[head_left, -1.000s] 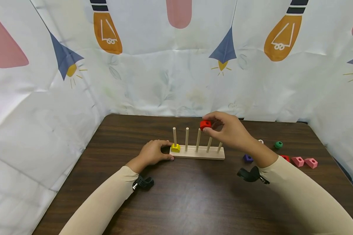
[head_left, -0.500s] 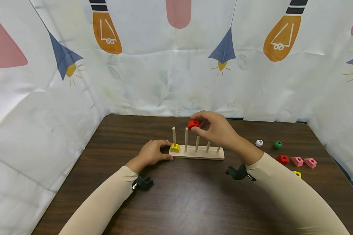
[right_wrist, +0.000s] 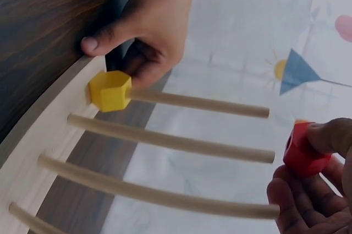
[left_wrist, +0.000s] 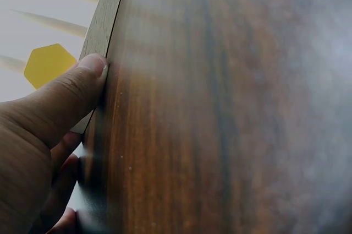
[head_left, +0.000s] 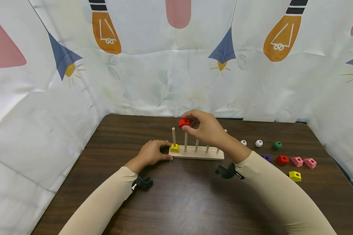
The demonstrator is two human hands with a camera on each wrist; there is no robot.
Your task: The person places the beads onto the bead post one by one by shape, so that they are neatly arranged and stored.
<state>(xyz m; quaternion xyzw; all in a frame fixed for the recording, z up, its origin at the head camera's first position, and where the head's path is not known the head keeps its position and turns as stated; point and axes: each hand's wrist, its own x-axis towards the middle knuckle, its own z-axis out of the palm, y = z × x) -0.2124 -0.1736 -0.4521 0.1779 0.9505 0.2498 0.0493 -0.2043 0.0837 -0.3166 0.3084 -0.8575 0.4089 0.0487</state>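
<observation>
My left hand (head_left: 151, 152) grips the left end of a wooden peg board (head_left: 200, 155), thumb along its front side. In the left wrist view the thumb presses on the board's edge (left_wrist: 104, 25). A yellow block (head_left: 175, 148) sits at the foot of the leftmost peg (head_left: 174, 135). My right hand (head_left: 207, 127) pinches a red block (head_left: 184, 123) between thumb and fingers, over the second peg from the left (head_left: 186, 142). The right wrist view shows the red block (right_wrist: 302, 151) just off the peg tips, not on a peg. The other pegs carry no block.
Right of the board lie white beads (head_left: 259, 143), a green bead (head_left: 277, 145), a purple block (head_left: 266, 158), another red block (head_left: 282, 159), pink blocks (head_left: 297, 161) and another yellow block (head_left: 295, 176). A printed cloth (head_left: 164, 81) hangs behind the dark table (head_left: 176, 202).
My right hand has moved left with the red block, from above the third peg to above the second. The left hand has stayed on the board's end.
</observation>
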